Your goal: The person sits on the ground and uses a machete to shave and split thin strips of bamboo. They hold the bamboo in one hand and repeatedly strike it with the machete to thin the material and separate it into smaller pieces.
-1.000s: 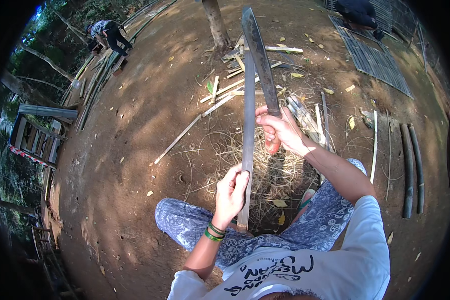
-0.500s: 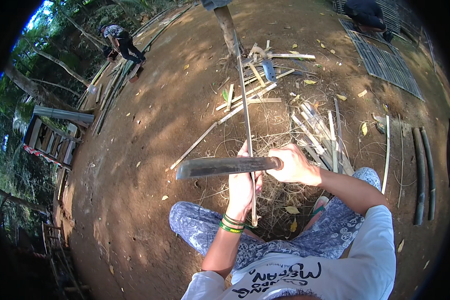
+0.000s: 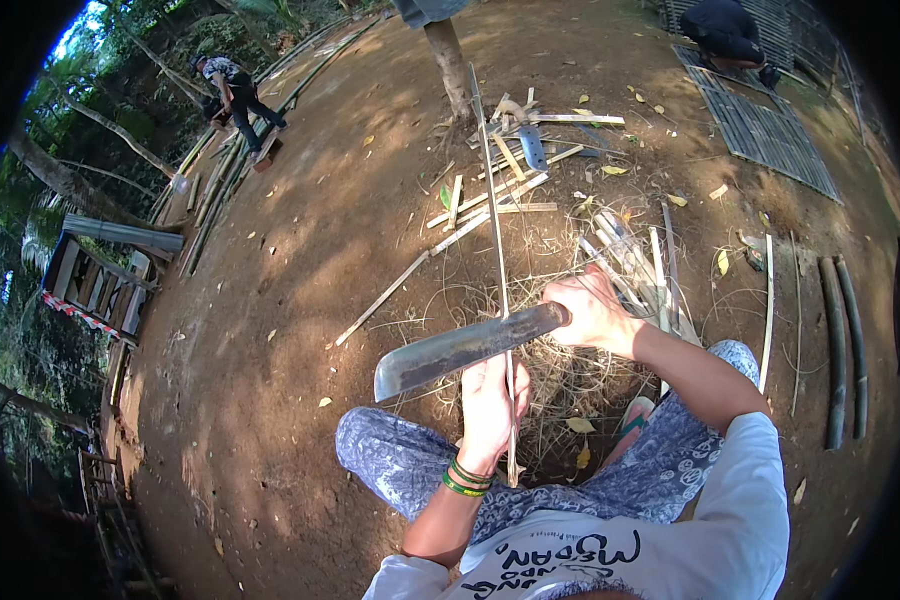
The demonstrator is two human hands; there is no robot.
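My right hand [image 3: 598, 312] is closed round the handle of a machete [image 3: 460, 352]. Its broad dark blade points left, slanting a little toward me, and crosses above a long thin bamboo strip [image 3: 495, 205]. Below the blade, my left hand [image 3: 487, 408] has its fingers wrapped round that strip; the blade hides part of the fingers. From near my lap the strip runs away from me toward a thin tree trunk, its near end [image 3: 513, 474] between my knees. Whether the blade's edge touches the strip, I cannot tell. Curly shavings [image 3: 560, 385] lie heaped beneath my hands.
Split bamboo pieces [image 3: 625, 255] lie beyond my right hand. More sticks and a blue flat piece [image 3: 532, 148] lie by the trunk [image 3: 450, 70]. Two dark poles [image 3: 842, 345] rest at right. One person [image 3: 232, 90] stands far left; another [image 3: 722, 35] bends over a slatted panel [image 3: 770, 135].
The machete's tip has swung nearer to me, so the blade now slants. My left hand and the strip have shifted slightly toward my body.
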